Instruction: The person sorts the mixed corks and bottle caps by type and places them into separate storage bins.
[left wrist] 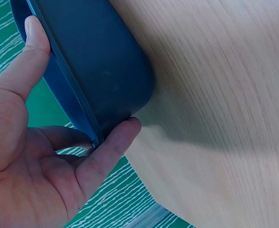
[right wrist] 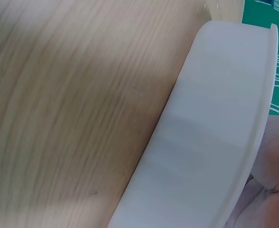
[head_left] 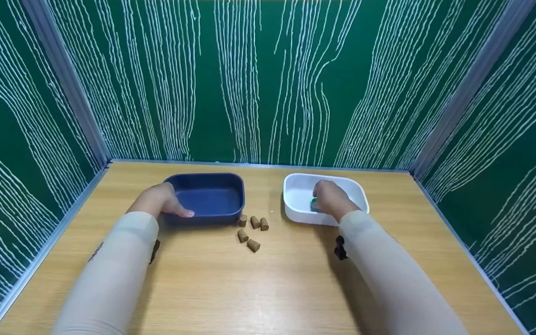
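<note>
My left hand [head_left: 158, 199] grips the left end of a navy blue bin [head_left: 210, 216]. In the left wrist view, the thumb [left wrist: 37, 38] lies over the bin's rim and the fingers [left wrist: 106, 152] curl along its end. My right hand [head_left: 333, 197] reaches down inside a white bin [head_left: 291, 215], its fingers curled at a small green thing [head_left: 314, 202]. Most of that green thing is hidden by the hand. In the right wrist view, the white bin's side wall [right wrist: 196, 128] covers the fingertips.
Several brown corks [head_left: 254, 222] stand and lie on the wooden table [head_left: 249, 288] between the bins, closest to the navy one. Green panels [head_left: 268, 83] with white wavy lines enclose the table at the back and both sides.
</note>
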### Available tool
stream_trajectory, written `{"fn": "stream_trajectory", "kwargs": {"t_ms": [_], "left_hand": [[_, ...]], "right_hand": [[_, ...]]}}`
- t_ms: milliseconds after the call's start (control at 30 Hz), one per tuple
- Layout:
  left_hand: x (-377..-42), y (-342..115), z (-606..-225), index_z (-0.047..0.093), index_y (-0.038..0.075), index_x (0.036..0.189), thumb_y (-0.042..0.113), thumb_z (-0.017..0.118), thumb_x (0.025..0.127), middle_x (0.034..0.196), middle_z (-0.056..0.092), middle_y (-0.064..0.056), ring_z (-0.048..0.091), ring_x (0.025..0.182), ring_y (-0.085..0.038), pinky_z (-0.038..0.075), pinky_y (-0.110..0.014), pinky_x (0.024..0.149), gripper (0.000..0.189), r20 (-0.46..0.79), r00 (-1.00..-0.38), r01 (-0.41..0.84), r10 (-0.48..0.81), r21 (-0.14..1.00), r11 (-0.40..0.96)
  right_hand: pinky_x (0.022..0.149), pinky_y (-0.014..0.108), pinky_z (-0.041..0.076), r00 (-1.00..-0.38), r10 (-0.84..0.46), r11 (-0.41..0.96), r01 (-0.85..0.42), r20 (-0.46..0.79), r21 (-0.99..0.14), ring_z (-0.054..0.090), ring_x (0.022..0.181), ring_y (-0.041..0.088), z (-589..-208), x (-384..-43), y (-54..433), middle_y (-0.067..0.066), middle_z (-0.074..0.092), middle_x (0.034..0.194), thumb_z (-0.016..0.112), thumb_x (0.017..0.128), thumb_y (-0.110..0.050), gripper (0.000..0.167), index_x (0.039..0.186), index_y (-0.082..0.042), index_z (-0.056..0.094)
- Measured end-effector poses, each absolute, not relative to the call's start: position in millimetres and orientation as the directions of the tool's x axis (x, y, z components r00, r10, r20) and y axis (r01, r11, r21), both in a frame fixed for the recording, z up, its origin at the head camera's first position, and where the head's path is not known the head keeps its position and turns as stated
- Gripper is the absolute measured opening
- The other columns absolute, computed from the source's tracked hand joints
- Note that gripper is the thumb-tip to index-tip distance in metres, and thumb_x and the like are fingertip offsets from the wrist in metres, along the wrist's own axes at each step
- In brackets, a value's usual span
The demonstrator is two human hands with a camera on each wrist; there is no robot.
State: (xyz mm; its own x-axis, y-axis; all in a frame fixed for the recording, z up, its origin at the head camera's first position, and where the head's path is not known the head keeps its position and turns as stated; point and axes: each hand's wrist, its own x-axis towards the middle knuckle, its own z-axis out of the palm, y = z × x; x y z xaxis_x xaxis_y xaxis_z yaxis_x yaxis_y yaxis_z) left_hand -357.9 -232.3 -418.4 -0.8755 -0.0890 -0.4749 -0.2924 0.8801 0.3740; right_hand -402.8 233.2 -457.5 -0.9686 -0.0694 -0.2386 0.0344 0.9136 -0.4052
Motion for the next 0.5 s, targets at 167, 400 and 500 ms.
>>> {"fn": "stream_trajectory", "kwargs": {"t_ms": [167,400,500], "left_hand": [[-355.1,-231.2,-414.8,0.02,-0.016,0.172,0.056,0.093,0.093,0.177,0.035,-0.038,0.041,0.162,-0.052,0.033,-0.064,0.139,0.129,-0.467,-0.882,-0.26,-0.068,0.359,0.896],[-353.4,-231.0,-412.3,0.022,-0.017,0.171,0.056,0.093,0.092,0.175,0.038,-0.038,0.044,0.161,-0.052,0.035,-0.063,0.139,0.129,-0.462,-0.885,-0.25,-0.063,0.356,0.9],[-353.1,-231.3,-412.8,0.022,-0.016,0.172,0.056,0.094,0.092,0.175,0.038,-0.038,0.044,0.16,-0.051,0.034,-0.064,0.139,0.129,-0.464,-0.883,-0.262,-0.07,0.363,0.894]], "right_hand": [[0.122,0.054,0.057,-0.977,-0.078,0.936,-0.003,-0.198,-0.353,0.07,0.116,0.034,-463.8,-407.5,234.8,0.02,0.079,0.132,0.078,0.096,-0.001,0.035,0.131,0.003,0.076],[0.12,0.055,0.058,-0.978,-0.079,0.936,-0.007,-0.191,-0.352,0.072,0.115,0.032,-462.2,-407.1,234.1,0.019,0.08,0.131,0.079,0.102,-0.007,0.032,0.133,0.003,0.076],[0.121,0.054,0.057,-0.98,-0.072,0.933,0.0,-0.186,-0.361,0.072,0.119,0.033,-458.8,-404.2,231.1,0.019,0.079,0.135,0.077,0.105,-0.01,0.033,0.136,0.002,0.075]]}}
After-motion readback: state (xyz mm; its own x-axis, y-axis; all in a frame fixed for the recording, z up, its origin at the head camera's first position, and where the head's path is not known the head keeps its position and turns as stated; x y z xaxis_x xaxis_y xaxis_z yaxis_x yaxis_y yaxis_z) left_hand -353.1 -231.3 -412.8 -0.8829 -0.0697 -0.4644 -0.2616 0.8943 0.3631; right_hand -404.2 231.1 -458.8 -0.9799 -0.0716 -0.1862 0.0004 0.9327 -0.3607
